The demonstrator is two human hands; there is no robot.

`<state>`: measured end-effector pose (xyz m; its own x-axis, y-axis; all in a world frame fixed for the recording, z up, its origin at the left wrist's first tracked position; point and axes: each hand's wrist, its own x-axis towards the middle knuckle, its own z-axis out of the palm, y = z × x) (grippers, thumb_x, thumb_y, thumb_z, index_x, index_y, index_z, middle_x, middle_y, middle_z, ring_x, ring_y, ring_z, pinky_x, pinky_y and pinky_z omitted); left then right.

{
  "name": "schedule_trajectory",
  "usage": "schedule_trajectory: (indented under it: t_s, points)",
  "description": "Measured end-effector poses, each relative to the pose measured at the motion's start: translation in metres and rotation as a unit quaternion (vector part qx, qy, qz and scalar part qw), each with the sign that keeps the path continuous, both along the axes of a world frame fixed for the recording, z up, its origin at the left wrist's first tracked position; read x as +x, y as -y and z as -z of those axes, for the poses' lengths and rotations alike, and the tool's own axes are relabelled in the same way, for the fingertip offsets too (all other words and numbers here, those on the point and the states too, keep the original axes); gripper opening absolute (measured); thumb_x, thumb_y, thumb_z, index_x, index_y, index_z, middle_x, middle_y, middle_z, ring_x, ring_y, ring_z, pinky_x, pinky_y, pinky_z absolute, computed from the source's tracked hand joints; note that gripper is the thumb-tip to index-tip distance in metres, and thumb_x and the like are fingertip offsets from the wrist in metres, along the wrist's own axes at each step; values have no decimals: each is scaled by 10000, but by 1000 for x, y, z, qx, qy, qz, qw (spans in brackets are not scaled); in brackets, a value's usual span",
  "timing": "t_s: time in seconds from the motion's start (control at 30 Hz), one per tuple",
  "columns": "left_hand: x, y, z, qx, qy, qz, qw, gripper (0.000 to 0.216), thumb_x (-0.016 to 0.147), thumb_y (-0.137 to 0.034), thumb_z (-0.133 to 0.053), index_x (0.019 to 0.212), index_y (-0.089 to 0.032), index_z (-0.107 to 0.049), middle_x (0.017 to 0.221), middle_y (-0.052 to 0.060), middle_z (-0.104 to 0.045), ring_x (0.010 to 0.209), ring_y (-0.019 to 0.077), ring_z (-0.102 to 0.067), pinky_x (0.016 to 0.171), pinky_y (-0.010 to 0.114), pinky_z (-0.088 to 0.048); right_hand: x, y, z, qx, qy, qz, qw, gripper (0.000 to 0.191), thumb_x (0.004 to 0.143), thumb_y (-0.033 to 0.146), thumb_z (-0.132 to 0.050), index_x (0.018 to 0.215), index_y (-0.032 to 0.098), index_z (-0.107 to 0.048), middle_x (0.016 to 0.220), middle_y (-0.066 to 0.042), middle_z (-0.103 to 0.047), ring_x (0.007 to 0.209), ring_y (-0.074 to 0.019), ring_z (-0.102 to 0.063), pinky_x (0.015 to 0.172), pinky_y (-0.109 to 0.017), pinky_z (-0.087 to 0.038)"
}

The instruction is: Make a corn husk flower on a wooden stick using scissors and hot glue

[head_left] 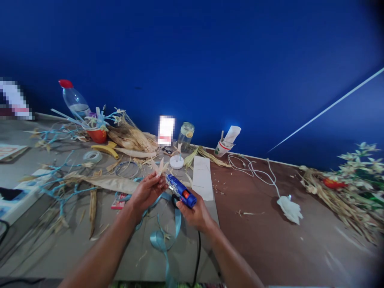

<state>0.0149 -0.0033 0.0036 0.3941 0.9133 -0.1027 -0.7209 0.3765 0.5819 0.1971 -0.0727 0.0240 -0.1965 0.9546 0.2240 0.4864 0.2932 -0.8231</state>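
My left hand (147, 191) is closed in a pinch on a small flower of pale dried husk petals (160, 167), held above the table. My right hand (195, 214) grips a blue glue gun (181, 190) with an orange trigger. Its nozzle points at the base of the husk flower and sits right against it. A black cord (197, 256) runs down from the gun toward me. Under both hands a light blue ribbon (160, 236) loops across the grey mat (126, 248).
Dried husks (132, 138), blue-painted twigs (61, 188), a red cup (97, 135), a plastic bottle (73, 100), tape rolls (92, 156), a glass jar (186, 135) and a paper cup (222, 147) crowd the back. A white cable (255, 170) and husk flowers (345, 188) lie right.
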Motion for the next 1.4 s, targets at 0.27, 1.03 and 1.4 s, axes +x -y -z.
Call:
schedule_trajectory:
  t_s: [0.27, 1.03, 1.4]
  points:
    - [2, 2, -6, 3, 0, -1, 1000, 158, 725, -151, -703, 651, -124, -566, 597, -21, -507, 521, 63, -449, 625, 240, -479, 2, -1, 2, -3, -9, 8, 1000, 248, 822, 419, -535, 845, 173, -550, 700, -8, -531, 632, -141, -487, 599, -247, -424]
    - [1, -1, -2, 4, 24, 5, 1000, 159, 741, -131, -677, 660, -136, -541, 624, -22, -498, 535, 65, -453, 633, 247, -463, 9, 2, -8, -33, -81, -21, 996, 347, 813, 512, -539, 913, 180, -551, 790, -41, -570, 685, -155, -526, 575, -244, -441]
    - [2, 1, -5, -10, 19, -34, 999, 118, 675, -98, -724, 674, -134, -612, 698, 21, -614, 588, 91, -549, 677, 275, -500, 30, 19, -25, 89, 60, 4, 994, 287, 759, 220, -582, 1037, 181, -519, 1047, -103, -534, 927, -207, -556, 793, -302, -482]
